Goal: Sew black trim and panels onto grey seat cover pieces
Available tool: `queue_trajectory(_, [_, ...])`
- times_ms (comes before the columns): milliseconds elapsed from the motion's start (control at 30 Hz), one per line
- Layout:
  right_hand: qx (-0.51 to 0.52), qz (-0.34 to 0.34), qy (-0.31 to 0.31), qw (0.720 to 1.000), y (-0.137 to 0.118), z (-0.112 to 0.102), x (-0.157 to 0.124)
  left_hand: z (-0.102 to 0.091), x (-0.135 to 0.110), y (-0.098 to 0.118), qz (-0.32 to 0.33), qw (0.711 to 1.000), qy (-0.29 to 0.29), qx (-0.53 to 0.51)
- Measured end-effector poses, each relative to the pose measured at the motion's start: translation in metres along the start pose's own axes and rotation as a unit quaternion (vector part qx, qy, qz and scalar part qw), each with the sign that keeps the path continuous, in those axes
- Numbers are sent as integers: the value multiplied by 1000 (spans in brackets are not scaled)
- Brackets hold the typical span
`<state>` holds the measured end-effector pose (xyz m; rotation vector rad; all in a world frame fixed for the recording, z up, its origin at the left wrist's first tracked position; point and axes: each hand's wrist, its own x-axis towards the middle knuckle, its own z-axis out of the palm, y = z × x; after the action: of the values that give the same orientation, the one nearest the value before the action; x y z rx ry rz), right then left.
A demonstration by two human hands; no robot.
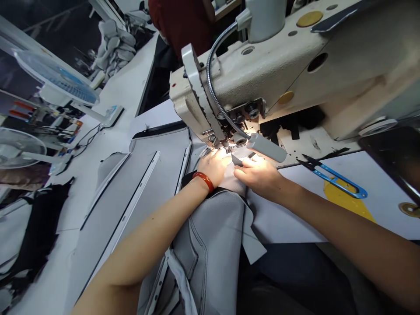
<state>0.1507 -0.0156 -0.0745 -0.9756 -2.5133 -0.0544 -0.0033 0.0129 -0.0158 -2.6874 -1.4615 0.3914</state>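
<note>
Under the lit needle area of a sewing machine point(226, 78) lies a large grey fabric cover point(216, 227) with dark edges and stitched seams. My left hand point(215, 166), with a red bangle at the wrist, rests flat on the fabric close to the presser foot point(229, 148). Just right of the needle, my right hand point(259, 175) pinches a dark grey strip point(236, 161) at the fabric's edge. A loose grey flap point(252, 245) of the cover hangs over the table's front edge. The lamp point(267, 147) partly overhangs my right hand.
Blue thread snips point(337, 177) lie right of my right hand, over a yellow patch point(348, 199). At the left stand two fans, one white and blue point(62, 78). Grey pieces are piled point(114, 43) at the back, near a person in dark red point(182, 30).
</note>
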Motion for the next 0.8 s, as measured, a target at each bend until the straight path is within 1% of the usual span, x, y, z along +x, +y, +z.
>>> queue_trajectory(133, [-8, 30, -17, 999, -1, -1, 4, 2, 5, -3, -26, 999, -16, -26])
queue_trajectory(267, [-16, 29, -37, 999, -3, -2, 6, -1, 9, -8, -87, 994, -12, -64])
queue_trajectory(300, [-13, 27, -38, 999, -4, -1, 6, -2, 9, -9, -85, 994, -13, -69])
queue_trajectory(400, [-13, 24, -32, 999, -3, 1, 5, -4, 6, -7, -24, 998, -33, -57])
queue_trajectory(433, [-15, 23, -32, 999, -2, 1, 5, -5, 5, -5, -13, 998, -40, -46])
queue_trajectory(533, [-24, 17, -12, 1000, -7, -4, 0, -7, 3, 0, -14, 998, -52, -17])
queue_trajectory(600, [-29, -17, 33, 999, -19, -9, -5, -7, 4, 2, -23, 998, -56, -10])
queue_trajectory(667, [-29, -95, 82, 992, -38, -11, -10, -7, 5, 3, -30, 998, -58, -9])
queue_trajectory(700, [-30, -133, 96, 986, -49, -9, -11, -7, 6, 3, -29, 998, -59, -10])
queue_trajectory(733, [-32, -161, 97, 982, -60, -6, -12, -6, 7, 4, -27, 998, -61, -12])
queue_trajectory(767, [-37, -173, 87, 980, -71, -2, -11, -6, 8, 4, -26, 998, -64, -13])
queue_trajectory(800, [-42, -168, 69, 982, -81, 3, -9, -7, 8, 5, -28, 997, -66, -14])
